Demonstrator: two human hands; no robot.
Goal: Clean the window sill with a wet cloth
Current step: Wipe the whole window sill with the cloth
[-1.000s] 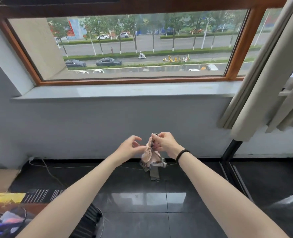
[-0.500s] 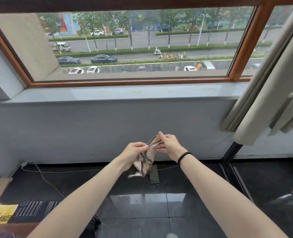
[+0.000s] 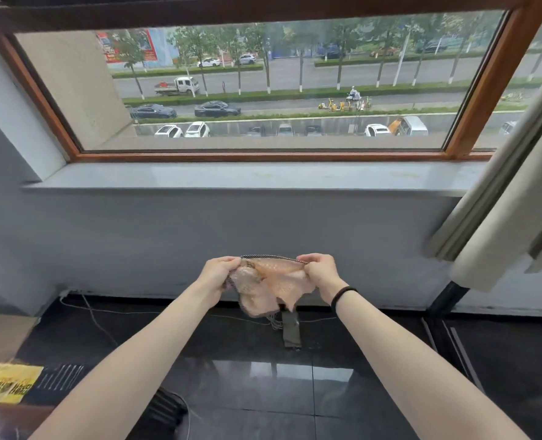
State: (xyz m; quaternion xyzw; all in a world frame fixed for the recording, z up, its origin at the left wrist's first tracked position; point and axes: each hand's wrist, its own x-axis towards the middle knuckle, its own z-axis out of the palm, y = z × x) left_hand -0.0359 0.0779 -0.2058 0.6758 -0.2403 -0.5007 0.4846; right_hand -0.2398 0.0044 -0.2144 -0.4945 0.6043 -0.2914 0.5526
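A pale grey stone window sill (image 3: 247,177) runs below a wood-framed window (image 3: 263,157), with faint yellowish marks on its surface toward the right end. Under the sill the wall (image 3: 200,236) is painted light grey, and the floor (image 3: 263,376) is glossy black tile that mirrors the window's light. A thin white cable (image 3: 98,319) trails along the floor beside the wall's base, and a small dark flat object (image 3: 291,331) lies on the tiles below the hands; what it is cannot be made out. A beige curtain (image 3: 514,211) hangs at the right end of the sill, partly cut off by the frame. Through the glass a street with trees, parked cars and a small truck shows. In the lower left corner a yellow label (image 3: 8,382) carries dark printed characters, too blurred to read. The pink cloth (image 3: 271,284), edged with a dark speckled trim, is held in the air in front of the wall, well below the sill and apart from it. The left hand (image 3: 219,274) pinches the cloth's top left edge, and the right hand (image 3: 322,271), with a black band (image 3: 342,295) on its wrist, pinches the top right edge, so the trim stretches between both grips while the rest hangs crumpled.
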